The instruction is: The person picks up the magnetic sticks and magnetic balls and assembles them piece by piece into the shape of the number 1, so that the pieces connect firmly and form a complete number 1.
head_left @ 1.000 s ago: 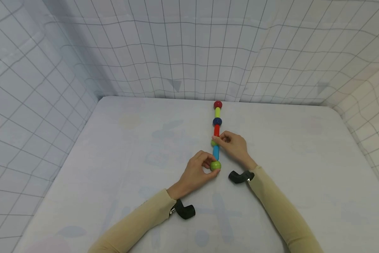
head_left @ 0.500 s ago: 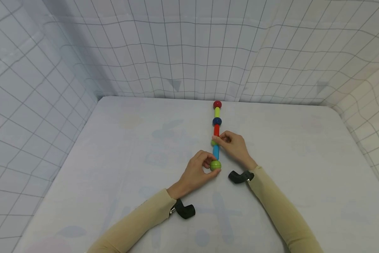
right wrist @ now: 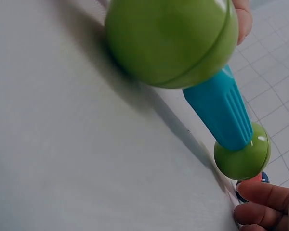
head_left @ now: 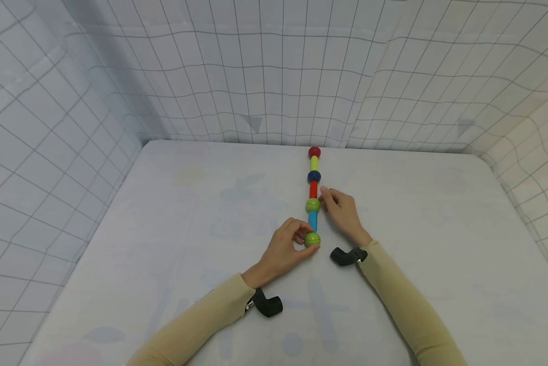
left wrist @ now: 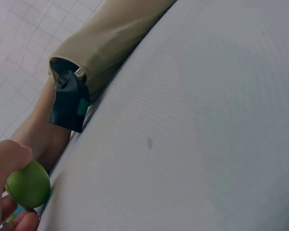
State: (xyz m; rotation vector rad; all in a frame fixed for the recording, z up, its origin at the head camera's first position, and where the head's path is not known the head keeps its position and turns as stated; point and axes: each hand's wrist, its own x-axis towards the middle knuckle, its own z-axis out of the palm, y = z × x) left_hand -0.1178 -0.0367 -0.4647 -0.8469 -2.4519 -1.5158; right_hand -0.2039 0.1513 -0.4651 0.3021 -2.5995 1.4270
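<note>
A straight chain of balls and rods lies on the table. From the far end come a dark red ball (head_left: 314, 152), a yellow-green rod (head_left: 314, 163), a navy ball (head_left: 314, 176), a red rod (head_left: 313, 189), a green ball (head_left: 313, 205), a blue rod (head_left: 312, 220) and the nearest green ball (head_left: 312, 239). My left hand (head_left: 285, 246) pinches that nearest ball (left wrist: 31, 185) between thumb and fingers. My right hand (head_left: 344, 211) is just right of the middle green ball (right wrist: 243, 154), thumb raised off it. Whether a fingertip still touches it, I cannot tell.
The white table (head_left: 200, 203) has faint printed shapes. Grid-lined white cloth (head_left: 264, 76) hangs behind it and at both sides. Black wrist-worn devices (head_left: 266, 305) stick out from both sleeves, close above the tabletop.
My right thumb and fingers have come off the middle green ball and shifted slightly right, so the ball now shows whole. My left hand keeps its pinch; the chain has barely moved.
</note>
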